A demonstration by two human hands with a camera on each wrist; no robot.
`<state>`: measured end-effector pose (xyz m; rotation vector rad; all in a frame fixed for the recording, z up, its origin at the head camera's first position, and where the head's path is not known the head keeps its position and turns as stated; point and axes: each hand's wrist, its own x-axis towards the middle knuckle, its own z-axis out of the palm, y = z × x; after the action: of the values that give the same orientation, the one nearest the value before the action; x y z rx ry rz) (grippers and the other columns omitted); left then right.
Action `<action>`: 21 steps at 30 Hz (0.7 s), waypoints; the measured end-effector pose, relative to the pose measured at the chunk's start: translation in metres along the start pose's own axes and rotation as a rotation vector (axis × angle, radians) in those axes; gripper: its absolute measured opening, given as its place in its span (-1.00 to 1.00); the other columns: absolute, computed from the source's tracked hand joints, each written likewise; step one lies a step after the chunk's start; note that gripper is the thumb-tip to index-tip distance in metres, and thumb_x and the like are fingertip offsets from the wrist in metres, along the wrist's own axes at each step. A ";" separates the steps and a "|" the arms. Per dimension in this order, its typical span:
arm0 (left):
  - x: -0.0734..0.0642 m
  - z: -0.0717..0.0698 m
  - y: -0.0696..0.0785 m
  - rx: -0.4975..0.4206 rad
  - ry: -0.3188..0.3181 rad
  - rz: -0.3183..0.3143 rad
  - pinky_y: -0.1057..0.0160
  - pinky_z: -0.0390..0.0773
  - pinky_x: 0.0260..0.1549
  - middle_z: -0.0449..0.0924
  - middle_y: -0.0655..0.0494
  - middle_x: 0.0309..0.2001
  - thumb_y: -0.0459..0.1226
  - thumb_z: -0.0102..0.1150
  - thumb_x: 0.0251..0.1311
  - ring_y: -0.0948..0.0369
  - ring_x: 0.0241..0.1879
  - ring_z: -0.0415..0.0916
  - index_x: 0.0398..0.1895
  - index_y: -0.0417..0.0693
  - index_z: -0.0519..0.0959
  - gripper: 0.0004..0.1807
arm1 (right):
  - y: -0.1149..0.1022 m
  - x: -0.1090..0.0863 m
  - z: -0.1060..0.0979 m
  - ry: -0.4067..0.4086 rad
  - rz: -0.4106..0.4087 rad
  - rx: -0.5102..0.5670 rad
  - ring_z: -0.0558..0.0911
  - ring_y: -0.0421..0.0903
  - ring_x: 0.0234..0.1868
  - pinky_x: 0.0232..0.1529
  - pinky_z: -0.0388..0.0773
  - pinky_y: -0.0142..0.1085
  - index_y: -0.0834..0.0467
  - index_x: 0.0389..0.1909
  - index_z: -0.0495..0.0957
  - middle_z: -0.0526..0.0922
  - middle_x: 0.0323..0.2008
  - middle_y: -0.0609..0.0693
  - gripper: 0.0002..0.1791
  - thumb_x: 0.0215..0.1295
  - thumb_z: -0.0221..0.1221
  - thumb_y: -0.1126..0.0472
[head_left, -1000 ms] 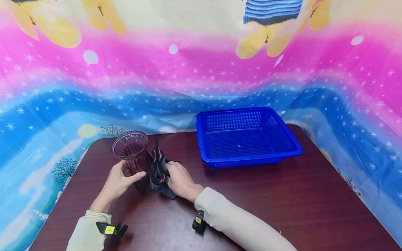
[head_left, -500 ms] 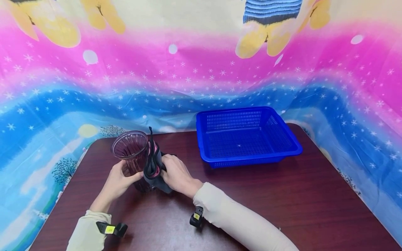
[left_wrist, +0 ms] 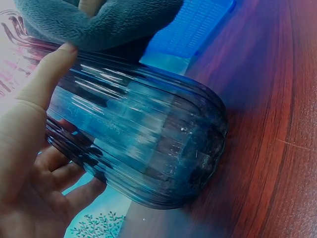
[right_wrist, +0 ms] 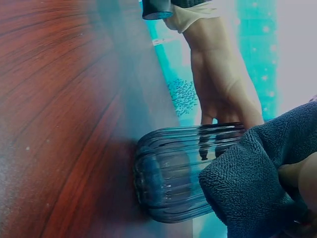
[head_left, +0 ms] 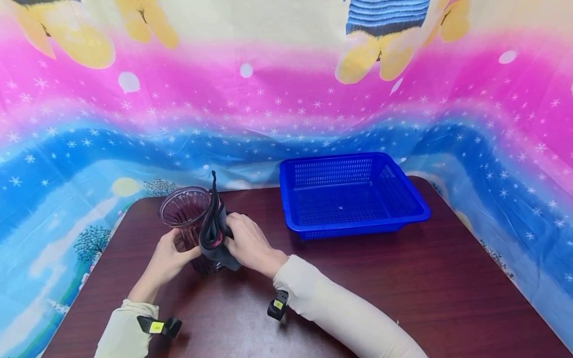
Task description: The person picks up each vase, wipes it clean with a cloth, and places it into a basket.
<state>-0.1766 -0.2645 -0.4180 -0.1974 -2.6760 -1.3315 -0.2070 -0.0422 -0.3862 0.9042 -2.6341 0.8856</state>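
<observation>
A ribbed, purple-tinted glass vase (head_left: 190, 233) with a flared rim stands on the table, upright in the head view. My left hand (head_left: 166, 261) grips its body from the left, thumb across the front and fingers behind, as the left wrist view also shows. With my right hand (head_left: 252, 246) I hold a folded dark grey cloth (right_wrist: 247, 178), fuzzy like a towel, against the vase's right side. Pink shows inside its folds in the head view. The cloth covers part of the vase's upper right side and hides some of my right fingertips.
A blue plastic basket (head_left: 355, 225) with perforated walls sits at the back right of the dark red-brown wooden table (head_left: 403, 278). Behind the table hangs a colourful printed curtain (head_left: 268, 99). Each wrist carries a black strap mount, the left mount (head_left: 158, 326) low at the front.
My right hand has moved left and slightly up with the cloth, from beside the vase to overlapping its right side. The left hand and the vase have stayed in place.
</observation>
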 end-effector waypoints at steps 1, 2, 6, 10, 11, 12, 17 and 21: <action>0.000 0.000 0.000 -0.002 0.000 0.000 0.60 0.52 -0.12 0.66 -0.24 0.07 -0.27 0.41 0.18 0.67 -0.12 0.45 0.27 -0.29 0.43 -0.38 | -0.001 0.000 -0.001 0.000 0.001 -0.001 0.61 -0.15 -0.13 -0.07 0.56 -0.31 0.03 -0.25 0.64 0.67 -0.20 -0.11 -0.92 0.26 0.29 0.25; 0.000 0.000 0.000 -0.003 0.000 -0.001 0.60 0.52 -0.13 0.66 -0.24 0.06 -0.27 0.41 0.18 0.67 -0.12 0.46 0.27 -0.29 0.43 -0.38 | -0.001 0.000 -0.001 0.000 0.002 -0.001 0.61 -0.15 -0.14 -0.07 0.57 -0.31 0.03 -0.25 0.64 0.66 -0.21 -0.11 -0.92 0.26 0.29 0.25; 0.000 0.000 -0.001 0.007 0.000 -0.008 0.60 0.52 -0.13 0.66 -0.24 0.07 -0.25 0.42 0.18 0.68 -0.12 0.44 0.28 -0.29 0.43 -0.37 | -0.002 0.001 -0.001 -0.005 0.006 0.009 0.60 -0.16 -0.15 -0.07 0.57 -0.32 0.04 -0.24 0.64 0.66 -0.22 -0.11 -0.94 0.29 0.30 0.24; 0.000 -0.001 -0.001 0.021 0.001 -0.009 0.60 0.51 -0.13 0.66 -0.24 0.08 -0.24 0.42 0.17 0.69 -0.12 0.43 0.28 -0.29 0.43 -0.36 | -0.001 0.000 0.000 -0.009 0.006 0.002 0.61 -0.16 -0.15 -0.06 0.59 -0.31 0.05 -0.23 0.65 0.67 -0.21 -0.09 -0.93 0.29 0.31 0.22; 0.000 -0.001 -0.001 0.021 0.001 -0.009 0.60 0.51 -0.13 0.66 -0.24 0.08 -0.24 0.42 0.18 0.69 -0.12 0.43 0.28 -0.28 0.43 -0.36 | -0.001 0.000 0.001 -0.010 0.007 0.000 0.61 -0.15 -0.16 -0.07 0.59 -0.31 0.05 -0.23 0.64 0.67 -0.21 -0.09 -0.93 0.29 0.31 0.22; 0.001 -0.001 -0.001 0.020 0.000 -0.010 0.60 0.51 -0.12 0.66 -0.24 0.09 -0.24 0.41 0.18 0.69 -0.12 0.43 0.28 -0.28 0.43 -0.37 | -0.001 0.000 0.001 -0.010 0.008 0.001 0.62 -0.16 -0.17 -0.08 0.59 -0.32 0.05 -0.23 0.64 0.67 -0.22 -0.09 -0.93 0.30 0.32 0.22; 0.001 -0.001 -0.001 0.031 -0.002 -0.015 0.57 0.53 -0.13 0.65 -0.24 0.08 -0.25 0.41 0.18 0.67 -0.12 0.44 0.28 -0.28 0.43 -0.37 | 0.002 -0.002 0.005 -0.005 0.007 0.004 0.62 -0.17 -0.21 -0.12 0.60 -0.34 0.06 -0.25 0.63 0.66 -0.24 -0.08 -0.92 0.27 0.32 0.25; 0.000 0.000 0.000 0.056 0.005 -0.021 0.53 0.53 -0.13 0.65 -0.23 0.10 -0.21 0.42 0.17 0.65 -0.11 0.42 0.29 -0.26 0.43 -0.35 | 0.005 -0.005 0.008 -0.013 0.012 -0.013 0.63 -0.16 -0.21 -0.12 0.61 -0.33 0.06 -0.24 0.63 0.67 -0.23 -0.08 -0.89 0.23 0.33 0.26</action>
<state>-0.1766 -0.2650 -0.4179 -0.1605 -2.7144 -1.2596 -0.2065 -0.0420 -0.3969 0.8942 -2.6557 0.8673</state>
